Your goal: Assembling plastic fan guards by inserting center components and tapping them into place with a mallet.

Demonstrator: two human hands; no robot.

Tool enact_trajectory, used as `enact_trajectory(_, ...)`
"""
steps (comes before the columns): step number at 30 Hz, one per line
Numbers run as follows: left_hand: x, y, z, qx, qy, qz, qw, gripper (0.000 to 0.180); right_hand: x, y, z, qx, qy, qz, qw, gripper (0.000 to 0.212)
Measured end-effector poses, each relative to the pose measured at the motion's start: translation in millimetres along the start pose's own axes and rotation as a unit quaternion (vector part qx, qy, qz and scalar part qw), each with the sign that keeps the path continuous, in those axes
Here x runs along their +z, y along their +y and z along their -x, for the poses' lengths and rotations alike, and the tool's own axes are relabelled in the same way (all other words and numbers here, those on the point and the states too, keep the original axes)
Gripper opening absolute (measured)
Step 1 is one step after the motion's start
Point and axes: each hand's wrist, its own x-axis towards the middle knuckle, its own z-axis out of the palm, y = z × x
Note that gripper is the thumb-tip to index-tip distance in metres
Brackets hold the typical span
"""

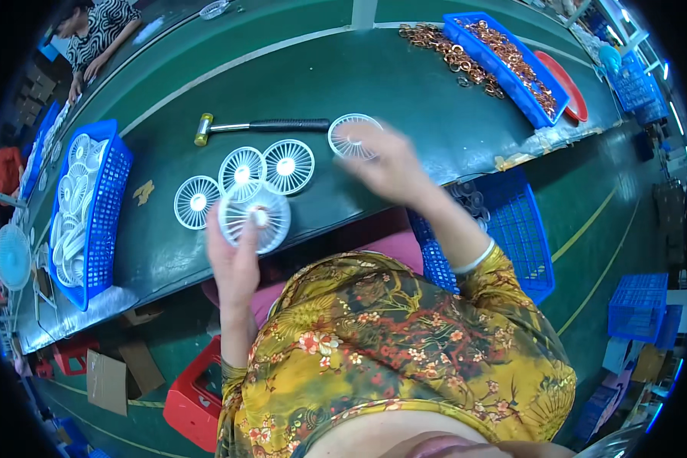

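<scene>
A white plastic spoked disc with a copper-coloured ring at its hub is gripped in my left hand, thumb across its face, above the table's front edge. My right hand reaches over another white spoked disc, covering its right side; motion smears the fingers, so I cannot tell whether they grip it. Between my hands lie three more white discs: one at the left, one in the middle and one at the right. Behind them rests a yellow-headed hammer with a black handle.
On the green table, a blue basket of white discs stands left. A blue tray of copper-coloured rings sits back right, loose rings and a red dish beside it. Below are a blue crate and red stool.
</scene>
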Motion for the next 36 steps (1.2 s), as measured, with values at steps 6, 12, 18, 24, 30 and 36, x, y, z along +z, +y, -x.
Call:
enact_trajectory(6, -66, -25, -24, 0.123, 0.319, -0.286, 0.895, 0.038, -108, 188, -25, 0.29, 0.173, 0.467, 0.817, 0.051)
enact_trajectory(12, -100, -63, -23, 0.058, 0.365, -0.53, 0.763, 0.04, -118, 201, -18, 0.285, 0.097, 0.486, 0.82, 0.034)
enact_trajectory(18, -100, -57, -31, 0.146, 0.243, -0.52, 0.806, 0.052, -137, 246, -7, 0.246, 0.145, 0.424, 0.859, 0.037)
enact_trajectory(24, -184, 7, -64, 0.265, 0.287, -0.549, 0.739, 0.033, -141, 250, -2, 0.24, 0.16, 0.462, 0.838, 0.036)
enact_trajectory(30, -292, -1, -117, 0.097, 0.298, -0.707, 0.634, 0.042, -123, 221, -12, 0.231, 0.094, 0.506, 0.825, 0.031)
enact_trajectory(36, -328, -17, -189, -0.104, 0.125, -0.684, 0.711, 0.053, -126, 208, 4, 0.249, 0.103, 0.499, 0.824, 0.023)
